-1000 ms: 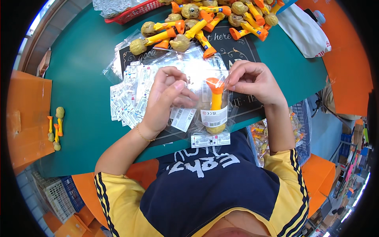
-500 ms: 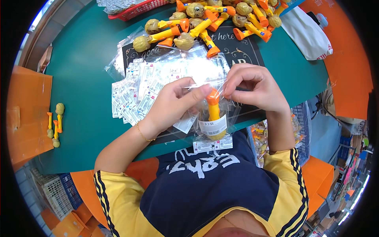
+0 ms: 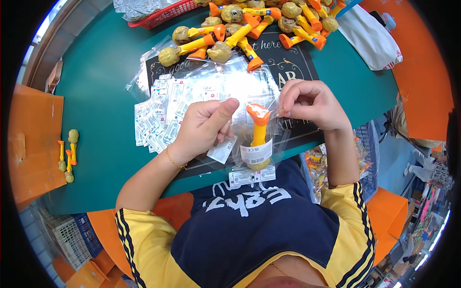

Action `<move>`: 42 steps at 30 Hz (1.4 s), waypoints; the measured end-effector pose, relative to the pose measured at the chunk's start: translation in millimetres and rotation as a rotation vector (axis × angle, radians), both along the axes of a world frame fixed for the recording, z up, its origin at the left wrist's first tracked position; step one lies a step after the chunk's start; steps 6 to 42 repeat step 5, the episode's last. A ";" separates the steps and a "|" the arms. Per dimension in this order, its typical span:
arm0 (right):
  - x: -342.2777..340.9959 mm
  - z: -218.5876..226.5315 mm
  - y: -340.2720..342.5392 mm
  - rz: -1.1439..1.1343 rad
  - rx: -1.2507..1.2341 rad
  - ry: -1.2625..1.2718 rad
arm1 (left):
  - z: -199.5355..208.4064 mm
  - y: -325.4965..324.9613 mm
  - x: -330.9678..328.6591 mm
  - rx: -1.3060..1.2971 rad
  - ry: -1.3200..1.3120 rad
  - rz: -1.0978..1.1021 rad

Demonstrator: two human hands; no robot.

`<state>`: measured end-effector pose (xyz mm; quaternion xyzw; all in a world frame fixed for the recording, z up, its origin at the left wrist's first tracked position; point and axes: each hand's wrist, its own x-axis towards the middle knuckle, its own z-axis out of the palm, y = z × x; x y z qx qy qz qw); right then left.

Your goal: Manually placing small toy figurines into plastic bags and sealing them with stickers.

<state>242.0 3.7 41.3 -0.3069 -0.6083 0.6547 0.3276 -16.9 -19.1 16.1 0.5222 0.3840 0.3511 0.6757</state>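
In front of my chest is a yellow toy figure (image 3: 259, 133) with an orange flared end up and a blond head down, inside a clear plastic bag (image 3: 280, 137). A white barcode label (image 3: 257, 153) is across its lower part, and a printed slip (image 3: 252, 176) lies beneath the head. My right hand (image 3: 313, 103) pinches the bag's upper right edge. On the other side, my left hand (image 3: 204, 125) has its thumb raised away from loosely curled fingers; nothing shows between them. Just below those fingers is a small white slip (image 3: 222, 150).
Printed slips (image 3: 156, 115) in clear bags are spread on the dark printed mat (image 3: 307, 67). Several similar toys (image 3: 240, 33) are heaped at the far side, beside a red basket (image 3: 163, 18). More lie at the left edge. A blue crate (image 3: 370, 158) of bagged toys stands right.
My left thumb has come off the bag's opening and that hand has moved slightly left. The toy's orange end is more exposed. My right hand keeps its pinch near the bag's edge.
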 end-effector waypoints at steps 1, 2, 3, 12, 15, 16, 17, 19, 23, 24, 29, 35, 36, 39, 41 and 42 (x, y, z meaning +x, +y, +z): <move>-2.4 -3.6 -2.5 -0.001 0.000 0.000 | -0.2 -0.4 1.4 0.013 0.004 0.022; -7.8 -7.2 -6.6 -0.078 -0.102 0.072 | -0.3 -0.4 2.7 0.026 0.008 0.042; -12.9 -10.9 -8.9 -0.155 -0.204 0.143 | -0.5 -0.1 3.4 0.026 0.007 0.039; -24.5 -16.0 -11.9 -0.212 -0.222 0.148 | -1.0 1.2 3.9 -0.032 0.037 0.085; -24.5 -16.0 -11.9 -0.212 -0.222 0.148 | -1.0 1.2 3.9 -0.032 0.037 0.085; -24.5 -16.0 -11.9 -0.212 -0.222 0.148 | -1.0 1.2 3.9 -0.032 0.037 0.085; -24.5 -16.0 -11.9 -0.212 -0.222 0.148 | -1.0 1.2 3.9 -0.032 0.037 0.085; -24.5 -16.0 -11.9 -0.212 -0.222 0.148 | -1.0 1.2 3.9 -0.032 0.037 0.085; -24.5 -16.0 -11.9 -0.212 -0.222 0.148 | -1.0 1.2 3.9 -0.032 0.037 0.085; -24.5 -16.0 -11.9 -0.212 -0.222 0.148 | -1.0 1.2 3.9 -0.032 0.037 0.085; -24.5 -16.0 -11.9 -0.212 -0.222 0.148 | -1.0 1.2 3.9 -0.032 0.037 0.085; -24.5 -16.0 -11.9 -0.212 -0.222 0.148 | -1.0 1.2 3.9 -0.032 0.037 0.085; -24.5 -16.0 -11.9 -0.212 -0.222 0.148 | -1.0 1.2 3.9 -0.032 0.037 0.085; -24.5 -16.0 -11.9 -0.212 -0.222 0.148 | -1.0 1.2 3.9 -0.032 0.037 0.085; -24.5 -16.0 -11.9 -0.212 -0.222 0.148 | -1.0 1.2 3.9 -0.032 0.037 0.085; -24.5 -16.0 -11.9 -0.212 -0.222 0.148 | -1.0 1.2 3.9 -0.032 0.037 0.085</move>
